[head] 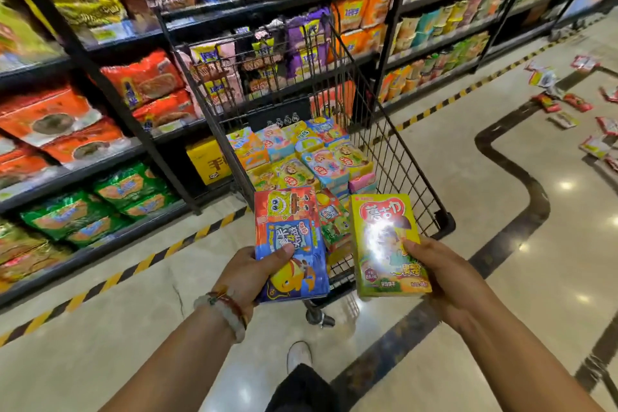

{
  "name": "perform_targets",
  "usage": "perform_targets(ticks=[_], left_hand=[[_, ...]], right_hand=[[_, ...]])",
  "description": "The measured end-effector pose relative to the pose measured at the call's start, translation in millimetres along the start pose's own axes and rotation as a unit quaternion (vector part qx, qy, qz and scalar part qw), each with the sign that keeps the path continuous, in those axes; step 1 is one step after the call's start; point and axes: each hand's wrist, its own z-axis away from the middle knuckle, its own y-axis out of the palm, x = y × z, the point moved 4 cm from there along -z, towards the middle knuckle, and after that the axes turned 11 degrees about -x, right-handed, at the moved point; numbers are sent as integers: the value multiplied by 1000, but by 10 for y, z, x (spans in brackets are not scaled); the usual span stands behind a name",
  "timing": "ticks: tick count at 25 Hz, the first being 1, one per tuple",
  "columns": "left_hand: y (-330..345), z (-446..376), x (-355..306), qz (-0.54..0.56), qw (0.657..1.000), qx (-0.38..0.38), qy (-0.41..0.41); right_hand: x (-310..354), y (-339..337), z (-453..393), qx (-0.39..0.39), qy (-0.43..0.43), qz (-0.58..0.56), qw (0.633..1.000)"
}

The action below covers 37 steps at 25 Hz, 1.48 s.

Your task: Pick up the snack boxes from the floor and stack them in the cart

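Note:
My left hand (249, 273) grips a blue and red snack box (289, 237) with a cartoon print, thumb on its face. My right hand (444, 273) holds a yellow-green snack box (384, 244) by its right edge. Both boxes hover at the near end of the black wire cart (394, 157). Several colourful snack boxes (311, 157) lie stacked in the cart's basket. More snack packs (575, 107) are scattered on the floor at the far right.
Black shelves (100, 150) full of snack bags run along the left and behind the cart. A yellow-black hazard stripe (140, 266) marks the floor along the shelves. My shoe (299, 353) stands below the cart's near wheel (317, 316). Glossy tile floor spreads to the right.

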Motion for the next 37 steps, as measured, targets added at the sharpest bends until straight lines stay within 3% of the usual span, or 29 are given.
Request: perform_targets(ticks=[7, 14, 24, 27, 29, 30, 31, 33, 36, 37], left_hand=[[181, -769, -380, 9, 1000, -24, 0], [464, -1408, -504, -85, 991, -99, 9], [598, -2502, -388, -112, 936, -334, 3], [544, -2754, -318, -189, 929, -318, -12], [525, -2789, -375, -299, 901, -312, 42], [525, -2789, -377, -351, 876, -323, 75], [580, -2795, -319, -397, 869, -284, 77], [738, -2740, -357, -548, 799, -216, 124], [822, -2687, -324, -623, 767, -134, 70], [767, -2731, -264, -637, 759, -127, 57]], right_hand=[[317, 495, -795, 2, 26, 4, 1000], [504, 757, -1602, -9, 56, 52, 997], [447, 1202, -3072, 40, 88, 249, 964], [313, 1358, -3413, 76, 62, 297, 950], [222, 1485, -3506, 101, 20, 334, 937], [175, 1532, -3525, 123, -30, 385, 914], [172, 1585, -3520, 149, -101, 455, 872], [164, 1647, -3525, 164, -274, 589, 742], [-4, 1741, -3448, 266, -383, 704, 535], [-72, 1761, -3468, 294, -390, 718, 496]])
